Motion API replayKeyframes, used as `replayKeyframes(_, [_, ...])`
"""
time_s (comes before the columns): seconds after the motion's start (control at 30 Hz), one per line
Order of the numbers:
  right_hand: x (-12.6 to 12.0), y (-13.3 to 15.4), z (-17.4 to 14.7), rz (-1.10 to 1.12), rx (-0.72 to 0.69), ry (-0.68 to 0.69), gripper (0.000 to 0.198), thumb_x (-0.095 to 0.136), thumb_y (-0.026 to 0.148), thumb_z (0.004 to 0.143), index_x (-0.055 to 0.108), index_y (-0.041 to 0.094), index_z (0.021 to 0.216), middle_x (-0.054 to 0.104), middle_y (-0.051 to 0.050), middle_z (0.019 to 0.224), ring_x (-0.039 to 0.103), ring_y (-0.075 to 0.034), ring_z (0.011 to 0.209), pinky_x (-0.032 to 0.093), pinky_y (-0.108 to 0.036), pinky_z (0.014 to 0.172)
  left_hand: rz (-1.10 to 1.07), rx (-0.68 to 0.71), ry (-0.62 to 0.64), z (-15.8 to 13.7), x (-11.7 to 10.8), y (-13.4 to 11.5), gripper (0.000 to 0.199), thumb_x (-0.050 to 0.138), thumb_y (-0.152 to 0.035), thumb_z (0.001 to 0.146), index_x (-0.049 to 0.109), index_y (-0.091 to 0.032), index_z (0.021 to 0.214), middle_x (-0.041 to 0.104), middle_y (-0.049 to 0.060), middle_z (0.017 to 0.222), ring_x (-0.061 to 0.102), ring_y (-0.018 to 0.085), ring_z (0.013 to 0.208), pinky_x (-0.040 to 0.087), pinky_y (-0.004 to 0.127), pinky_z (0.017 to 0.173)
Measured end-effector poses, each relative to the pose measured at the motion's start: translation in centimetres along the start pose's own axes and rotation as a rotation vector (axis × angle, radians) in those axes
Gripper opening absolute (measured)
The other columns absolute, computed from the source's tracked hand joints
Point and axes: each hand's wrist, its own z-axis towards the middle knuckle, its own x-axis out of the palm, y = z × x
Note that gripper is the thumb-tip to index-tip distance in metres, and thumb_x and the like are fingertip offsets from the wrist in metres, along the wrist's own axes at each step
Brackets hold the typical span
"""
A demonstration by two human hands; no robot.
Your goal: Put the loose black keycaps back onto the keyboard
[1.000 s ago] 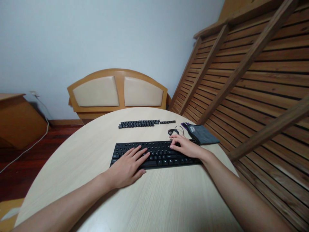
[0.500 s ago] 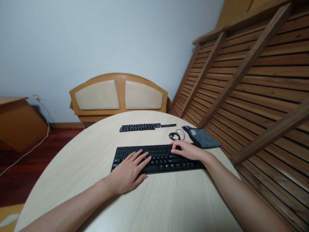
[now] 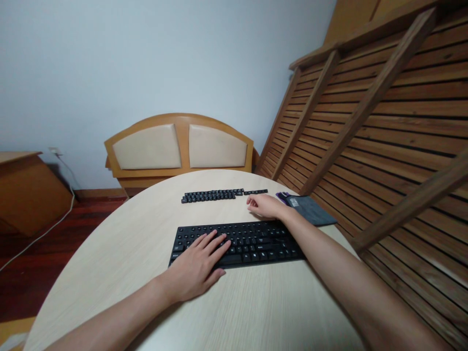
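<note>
A black keyboard (image 3: 252,256) lies on the table, with several keycaps off its upper rows. My left hand (image 3: 197,261) rests flat on its left part, fingers spread. Beyond it, loose black keycaps (image 3: 208,196) stand in neat rows, and a shorter line of keycaps (image 3: 260,191) continues to the right. My right hand (image 3: 265,205) is over the table between the keyboard and that shorter line, its fingers curled together. Whatever its fingertips pinch, if anything, is too small to make out.
The round pale wooden table (image 3: 120,243) carries everything. At its right edge lies a dark grey pouch (image 3: 312,210) with a purple item (image 3: 282,196) beside it. A wooden slatted frame (image 3: 383,126) leans close on the right. A headboard (image 3: 183,141) stands behind the table.
My right hand has moved from over the keyboard's right part away from me and left, towards the loose keycaps, now covering the coiled cable. My left hand has stayed on the keyboard.
</note>
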Motion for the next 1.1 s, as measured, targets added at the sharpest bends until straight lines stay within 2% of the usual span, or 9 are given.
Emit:
replayKeyframes(0.13, [0.5, 1.2, 2.6, -0.077, 0.039, -0.039, 0.04, 0.058, 0.028, 0.09, 0.059, 0.022, 0.13, 0.075, -0.008, 0.108, 0.068, -0.025, 0.099, 0.046, -0.03, 0.082, -0.01, 0.003, -0.017, -0.1, 0.1, 0.1, 0.062, 0.043, -0.046, 0.103, 0.023, -0.025, 0.158, 0.029, 0.008, 0.162, 0.024, 0.033, 0.15, 0.028, 0.053, 0.119])
replayKeyframes(0.3, [1.9, 2.3, 4.8, -0.153, 0.051, -0.043, 0.05, 0.059, 0.028, 0.089, 0.053, 0.022, 0.138, 0.071, -0.013, 0.12, 0.066, -0.03, 0.108, 0.047, -0.036, 0.088, -0.022, 0.014, -0.023, -0.1, 0.2, 0.1, 0.062, 0.042, -0.046, 0.103, 0.022, -0.025, 0.158, 0.03, 0.008, 0.162, 0.025, 0.032, 0.15, 0.028, 0.053, 0.119])
replayKeyframes(0.43, [2.7, 2.9, 5.7, -0.185, 0.048, -0.058, 0.046, 0.055, 0.028, 0.092, 0.053, 0.023, 0.137, 0.069, -0.014, 0.125, 0.064, -0.031, 0.113, 0.047, -0.038, 0.092, -0.021, 0.01, -0.005, -0.1, 0.0, 0.1, 0.062, 0.042, -0.046, 0.103, 0.023, -0.024, 0.158, 0.03, 0.008, 0.162, 0.024, 0.033, 0.15, 0.027, 0.054, 0.119])
replayKeyframes(0.57, [3.0, 3.0, 5.8, -0.197, 0.062, -0.07, 0.036, 0.053, 0.029, 0.094, 0.059, 0.022, 0.129, 0.069, -0.014, 0.123, 0.064, -0.03, 0.113, 0.047, -0.038, 0.092, -0.027, 0.01, -0.019, 0.0, 0.1, 0.1, 0.063, 0.044, -0.046, 0.103, 0.023, -0.024, 0.158, 0.031, 0.008, 0.162, 0.025, 0.033, 0.149, 0.027, 0.053, 0.119])
replayKeyframes(0.8, [3.0, 2.4, 4.2, -0.167, 0.061, -0.081, 0.024, 0.057, 0.021, 0.093, 0.068, 0.018, 0.114, 0.072, -0.015, 0.113, 0.067, -0.029, 0.108, 0.047, -0.035, 0.091, -0.019, 0.012, -0.02, -0.1, 0.2, 0.1, 0.063, 0.043, -0.046, 0.103, 0.023, -0.024, 0.158, 0.03, 0.008, 0.162, 0.024, 0.032, 0.15, 0.026, 0.052, 0.12])
replayKeyframes(0.9, [2.9, 2.0, 2.7, -0.132, 0.039, -0.095, 0.021, 0.059, 0.021, 0.092, 0.07, 0.02, 0.11, 0.071, -0.013, 0.117, 0.065, -0.027, 0.11, 0.047, -0.033, 0.092, -0.014, 0.009, -0.022, -0.1, 0.3, 0.2, 0.063, 0.043, -0.047, 0.103, 0.023, -0.025, 0.158, 0.03, 0.008, 0.162, 0.024, 0.032, 0.15, 0.027, 0.052, 0.12])
replayKeyframes(1.1, [1.9, 2.4, -1.5, -0.028, 0.017, -0.162, 0.023, 0.056, 0.022, 0.094, 0.069, 0.021, 0.114, 0.07, -0.008, 0.12, 0.064, -0.023, 0.112, 0.047, -0.031, 0.093, 0.0, 0.002, -0.02, -0.1, 0.3, 0.2, 0.063, 0.042, -0.047, 0.103, 0.021, -0.025, 0.158, 0.029, 0.007, 0.162, 0.023, 0.032, 0.15, 0.026, 0.051, 0.12])
